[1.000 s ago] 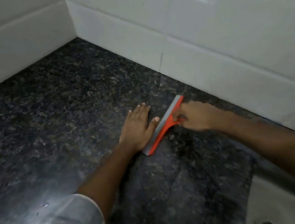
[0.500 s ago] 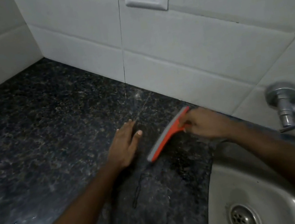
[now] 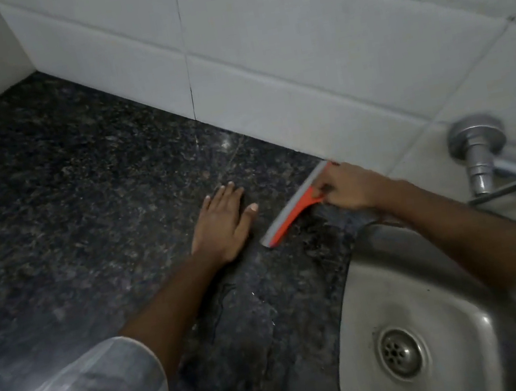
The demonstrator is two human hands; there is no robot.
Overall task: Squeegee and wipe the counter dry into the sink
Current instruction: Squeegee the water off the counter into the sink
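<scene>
The squeegee [image 3: 295, 204] sits blade-down on the dark tabletop [image 3: 63, 200], one end at the tiled wall [image 3: 279, 65], just short of the sink [image 3: 362, 294]. Your right hand [image 3: 349, 188] is closed around its orange handle; your left hand [image 3: 223, 220] lies open and flat on the stone beside it. You're mid-stroke, looks like, pulling water toward the basin. Wet streaks show near the rim. Next, keep the blade pressed down and carry it over that steel edge.
</scene>
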